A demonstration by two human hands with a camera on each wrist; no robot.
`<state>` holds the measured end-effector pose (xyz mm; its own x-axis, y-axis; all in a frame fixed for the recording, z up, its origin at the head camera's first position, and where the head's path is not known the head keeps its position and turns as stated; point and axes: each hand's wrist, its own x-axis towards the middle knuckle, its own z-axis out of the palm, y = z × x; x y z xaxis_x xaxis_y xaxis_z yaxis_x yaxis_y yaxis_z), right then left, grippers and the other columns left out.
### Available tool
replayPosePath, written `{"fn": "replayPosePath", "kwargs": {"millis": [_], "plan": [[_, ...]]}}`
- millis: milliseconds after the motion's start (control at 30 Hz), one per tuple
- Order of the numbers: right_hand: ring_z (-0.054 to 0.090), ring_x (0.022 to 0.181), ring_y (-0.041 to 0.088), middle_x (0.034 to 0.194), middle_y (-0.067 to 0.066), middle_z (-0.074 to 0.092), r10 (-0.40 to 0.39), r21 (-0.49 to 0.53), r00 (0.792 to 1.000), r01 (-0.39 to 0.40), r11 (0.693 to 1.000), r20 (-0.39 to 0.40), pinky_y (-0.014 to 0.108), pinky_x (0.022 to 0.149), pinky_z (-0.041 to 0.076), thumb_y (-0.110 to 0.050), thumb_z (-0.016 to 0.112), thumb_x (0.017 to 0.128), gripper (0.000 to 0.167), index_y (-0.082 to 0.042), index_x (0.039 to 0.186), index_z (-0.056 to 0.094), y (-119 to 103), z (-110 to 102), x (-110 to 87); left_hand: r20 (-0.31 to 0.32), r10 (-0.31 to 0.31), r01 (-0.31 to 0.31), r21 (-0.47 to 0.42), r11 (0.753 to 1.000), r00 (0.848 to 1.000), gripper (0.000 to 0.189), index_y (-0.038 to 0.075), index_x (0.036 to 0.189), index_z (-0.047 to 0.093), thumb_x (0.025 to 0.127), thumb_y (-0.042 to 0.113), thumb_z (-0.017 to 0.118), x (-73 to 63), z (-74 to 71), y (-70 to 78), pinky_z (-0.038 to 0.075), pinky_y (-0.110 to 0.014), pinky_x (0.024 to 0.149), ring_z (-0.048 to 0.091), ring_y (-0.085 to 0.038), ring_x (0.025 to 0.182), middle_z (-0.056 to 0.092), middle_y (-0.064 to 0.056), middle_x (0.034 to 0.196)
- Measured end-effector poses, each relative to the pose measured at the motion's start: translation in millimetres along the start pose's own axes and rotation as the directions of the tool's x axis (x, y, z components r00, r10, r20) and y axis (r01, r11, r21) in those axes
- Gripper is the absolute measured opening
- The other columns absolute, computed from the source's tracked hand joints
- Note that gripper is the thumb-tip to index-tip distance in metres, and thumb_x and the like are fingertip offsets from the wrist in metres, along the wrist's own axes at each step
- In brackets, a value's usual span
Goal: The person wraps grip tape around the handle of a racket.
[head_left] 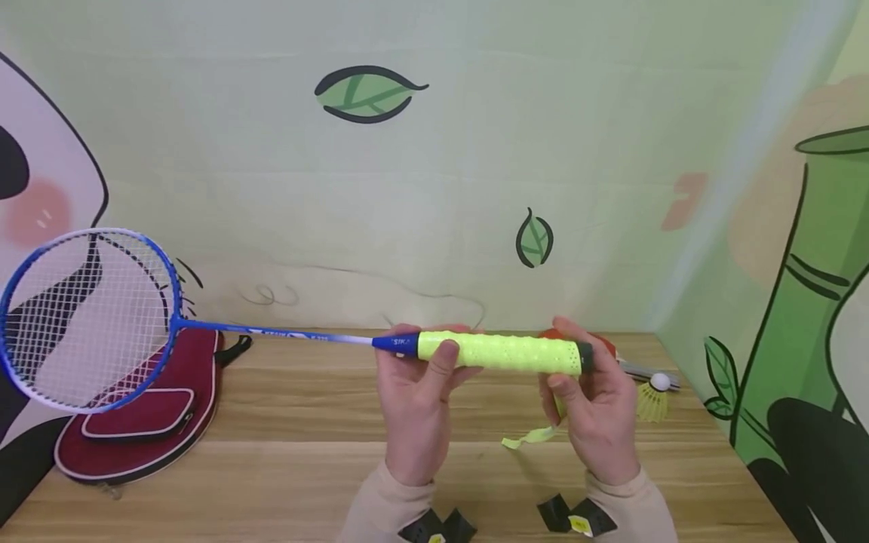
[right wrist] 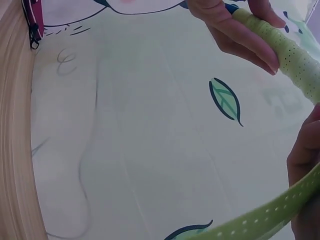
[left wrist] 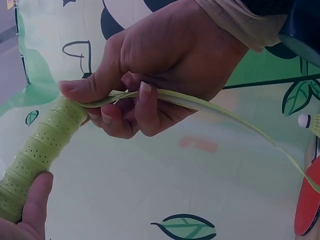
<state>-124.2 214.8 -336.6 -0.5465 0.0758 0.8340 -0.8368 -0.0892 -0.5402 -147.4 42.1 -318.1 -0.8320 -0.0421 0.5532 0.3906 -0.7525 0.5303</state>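
A blue and white badminton racket [head_left: 234,329] is held level above the table, its strung head to the left. Perforated yellow-green grip tape [head_left: 502,351] wraps its handle in ridged turns, up to the black butt end [head_left: 585,357]. My left hand [head_left: 416,422] grips the handle near the blue cone, thumb across the tape. At the butt end, my right hand [head_left: 606,422] pinches the handle between thumb and fingers. A loose tail of tape [left wrist: 240,123] runs through the right hand's fingers in the left wrist view and hangs below it in the head view.
On the wooden table [head_left: 292,467], a maroon racket bag [head_left: 197,369] lies at the left, behind the racket head. A yellow shuttlecock [head_left: 655,396] and a red rounded object [left wrist: 307,205], partly hidden, lie at the right. A printed cloth backdrop [head_left: 434,188] stands behind the table.
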Motion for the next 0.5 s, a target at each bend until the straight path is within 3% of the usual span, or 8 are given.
{"fn": "replayPosePath", "kwargs": {"millis": [267, 500], "plan": [[0.047, 0.050, 0.013, 0.084, 0.009, 0.061, -0.016, 0.071, 0.999, 0.019, 0.997, -0.041, 0.027, 0.031, 0.032, -0.011, 0.069, 0.090, 0.036, 0.016, 0.107, 0.053, -1.2, 1.4, 0.2, -0.054, -0.066, 0.067, 0.012, 0.998, 0.996, 0.035, 0.009, 0.113, 0.036, 0.093, 0.001, 0.063, -1.6, 1.0, -1.8, 0.060, -0.038, 0.067, 0.069, -0.020, 0.083, 0.067, -0.013, 0.100], [0.046, 0.050, 0.013, 0.073, 0.009, 0.057, -0.005, 0.050, 0.995, 0.010, 0.999, -0.100, 0.025, 0.028, 0.028, -0.008, 0.064, 0.094, 0.023, 0.012, 0.097, 0.054, -3.4, 3.5, 1.7, 0.095, -0.072, 0.083, -0.114, 0.990, 0.993, 0.051, 0.017, 0.128, 0.029, 0.093, -0.011, 0.052, -2.9, 3.9, -2.5, 0.053, -0.041, 0.092, 0.061, -0.038, 0.112, 0.060, -0.019, 0.121]]}}
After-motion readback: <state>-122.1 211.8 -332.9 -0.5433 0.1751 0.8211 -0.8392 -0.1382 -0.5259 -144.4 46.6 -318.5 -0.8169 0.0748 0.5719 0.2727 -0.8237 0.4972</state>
